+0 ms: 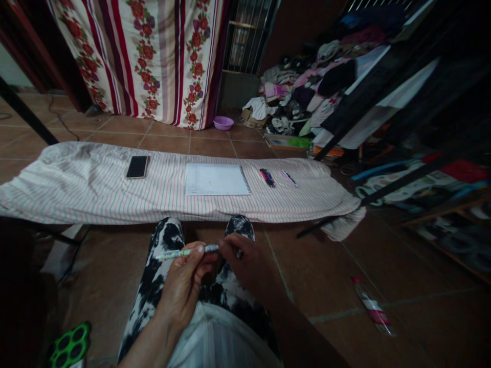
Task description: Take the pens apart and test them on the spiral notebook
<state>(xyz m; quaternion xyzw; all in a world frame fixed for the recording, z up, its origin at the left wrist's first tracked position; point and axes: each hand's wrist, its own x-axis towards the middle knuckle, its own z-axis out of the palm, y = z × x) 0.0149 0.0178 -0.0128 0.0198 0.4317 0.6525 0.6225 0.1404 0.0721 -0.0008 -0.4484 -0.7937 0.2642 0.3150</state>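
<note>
Above my lap, my left hand (187,273) pinches a slim pale green and blue pen (180,253) near its middle. The pen lies almost level, one end pointing left. My right hand (241,258) has its fingers closed at the pen's right end; the fingertips cover that end. Beyond my knees, a spiral notebook (217,179) lies open on a striped cloth (103,184). To the right of it are several dark and red pens (267,178) in a bunch and a lighter pen (289,179). A phone (137,167) rests on the cloth at the left.
A floral curtain (161,61) hangs behind the cloth-covered surface, with a purple basin (223,122) at its foot. Piled clothes (307,87) fill the back right. A plastic bottle (374,309) lies on the tiled floor at right; dark metal bars (26,112) flank the surface.
</note>
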